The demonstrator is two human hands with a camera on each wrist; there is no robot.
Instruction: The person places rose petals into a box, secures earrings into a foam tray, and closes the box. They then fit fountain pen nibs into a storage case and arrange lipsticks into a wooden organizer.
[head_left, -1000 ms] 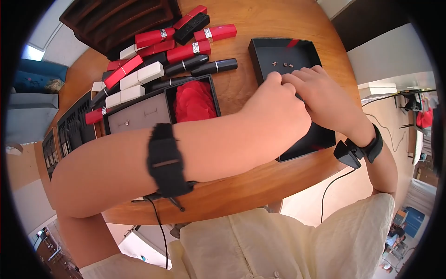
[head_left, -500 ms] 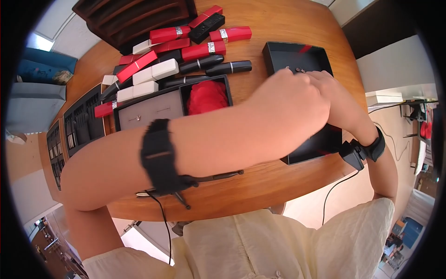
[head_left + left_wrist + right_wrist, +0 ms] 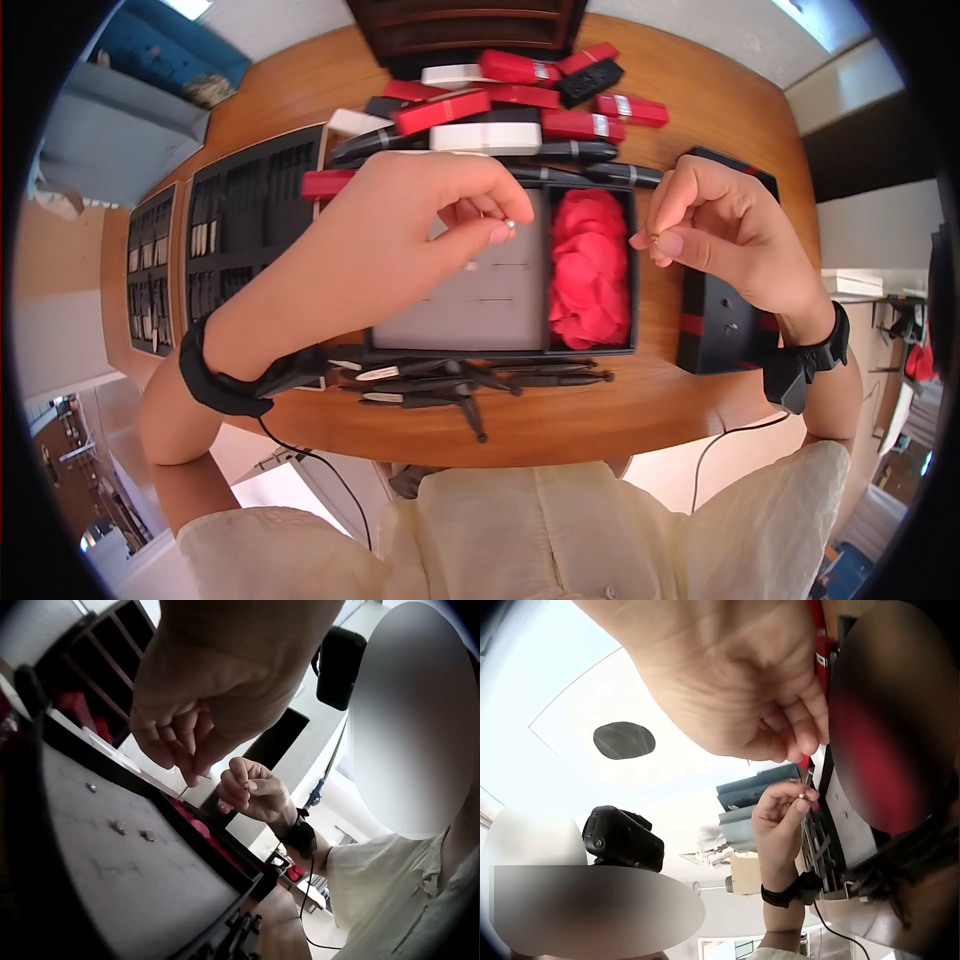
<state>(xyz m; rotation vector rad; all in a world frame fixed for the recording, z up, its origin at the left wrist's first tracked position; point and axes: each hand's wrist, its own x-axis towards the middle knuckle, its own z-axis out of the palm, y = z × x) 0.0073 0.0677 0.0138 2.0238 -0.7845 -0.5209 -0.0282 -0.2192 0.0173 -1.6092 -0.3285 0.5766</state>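
Note:
My left hand (image 3: 390, 215) is over the grey-padded jewelry box and pinches a small shiny stud earring (image 3: 510, 225) between thumb and forefinger. To its right, my right hand (image 3: 735, 225) pinches a tiny gold-coloured piece (image 3: 656, 239), too small to identify, between the black box and the red petals. The grey pad (image 3: 450, 325) has short slits, and several little earrings (image 3: 118, 826) sit on it in the left wrist view. Beside the pad, red flower petals (image 3: 590, 270) fill a compartment. Small metal pieces (image 3: 730, 327) lie in the black box (image 3: 700, 345), partly behind my right hand.
Red, white and black lipstick tubes (image 3: 515, 92) are heaped behind the jewelry box. Black tweezer-like tools (image 3: 430, 385) lie along its front. Black slotted trays (image 3: 250, 215) stand at the left, and a dark wooden rack (image 3: 470, 30) at the back.
My hands were together over the black box and are now apart. The left one has moved left over the grey pad with the stud earring. The head view has swung left.

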